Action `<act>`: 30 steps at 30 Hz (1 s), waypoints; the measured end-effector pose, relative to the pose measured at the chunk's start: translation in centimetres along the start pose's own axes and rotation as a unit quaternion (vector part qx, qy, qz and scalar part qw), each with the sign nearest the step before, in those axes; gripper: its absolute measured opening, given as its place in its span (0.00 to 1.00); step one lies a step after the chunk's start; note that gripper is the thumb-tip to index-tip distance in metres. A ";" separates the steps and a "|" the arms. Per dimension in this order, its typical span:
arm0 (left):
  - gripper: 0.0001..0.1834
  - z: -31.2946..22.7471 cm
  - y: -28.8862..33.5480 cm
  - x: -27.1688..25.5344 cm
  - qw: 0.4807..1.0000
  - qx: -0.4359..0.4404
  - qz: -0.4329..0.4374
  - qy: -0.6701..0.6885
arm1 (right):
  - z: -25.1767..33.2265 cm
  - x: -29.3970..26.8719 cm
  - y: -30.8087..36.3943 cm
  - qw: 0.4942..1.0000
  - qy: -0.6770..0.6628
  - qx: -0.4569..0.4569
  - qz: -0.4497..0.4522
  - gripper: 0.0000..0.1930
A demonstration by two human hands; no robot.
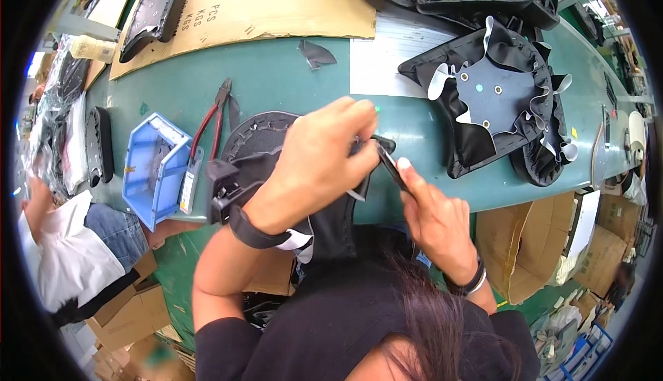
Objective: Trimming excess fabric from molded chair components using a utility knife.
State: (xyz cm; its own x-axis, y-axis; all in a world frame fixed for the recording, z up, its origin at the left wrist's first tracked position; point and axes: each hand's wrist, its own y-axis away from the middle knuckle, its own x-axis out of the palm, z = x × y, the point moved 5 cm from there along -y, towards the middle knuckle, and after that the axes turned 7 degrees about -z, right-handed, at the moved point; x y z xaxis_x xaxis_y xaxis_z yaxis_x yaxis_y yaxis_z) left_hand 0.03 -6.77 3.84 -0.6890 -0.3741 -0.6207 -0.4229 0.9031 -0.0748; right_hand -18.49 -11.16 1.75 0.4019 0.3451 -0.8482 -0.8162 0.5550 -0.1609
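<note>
Under my left hand [321, 156] lies a cushion-like black padded piece [259, 136], its fabric edge fastened around the rim. The left fingers are closed in a pinch on the loose black fabric at its right end. My right hand [438, 225] grips a slim dark tool [391, 167] with a metal tip, which meets the fabric beside the left fingertips; its exact kind is hard to make out. Left of the padded piece lie red-handled cutting pliers [210, 118] and a pale flat-bladed tool [188, 189]. My left hand and wrist hide part of the piece.
A blue plastic bin [155, 174] stands on the green table's left. Black covered panels with white-backed flaps [497, 91] are stacked at the right. Cardboard [262, 8] and a black scrap [317, 55] lie at the back. An open carton [525, 243] stands right; another person [83, 236] is at the left.
</note>
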 end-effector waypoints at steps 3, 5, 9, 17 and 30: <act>0.13 -0.6 0.8 0.9 0.952 0.088 0.035 -0.292 | -0.4 -0.3 -1.2 0.999 -0.020 0.019 0.018 0.26; 0.12 1.0 1.0 1.6 0.966 0.123 0.009 -0.228 | -0.4 0.2 -1.3 0.999 -0.029 0.010 0.022 0.25; 0.12 3.4 0.0 0.8 1.000 0.001 -0.019 0.018 | -0.7 2.7 -0.6 0.899 -0.309 0.279 0.138 0.23; 0.12 4.8 -0.5 -0.5 0.826 -0.141 -0.089 0.539 | 0.9 2.8 -0.2 0.876 -0.342 0.266 0.211 0.25; 0.15 4.7 1.8 -4.9 0.976 -0.025 0.012 0.218 | 0.4 -1.7 -2.1 0.974 -0.025 -0.085 0.209 0.26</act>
State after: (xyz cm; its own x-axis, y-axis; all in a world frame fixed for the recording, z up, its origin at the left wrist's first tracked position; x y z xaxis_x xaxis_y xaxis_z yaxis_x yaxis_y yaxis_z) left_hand 5.39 -2.34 3.10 -0.8795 -0.4167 -0.2299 -0.4240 0.9054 -0.0188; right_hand -17.31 -12.55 3.75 0.0364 0.5530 -0.8324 -0.9682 0.2260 0.1077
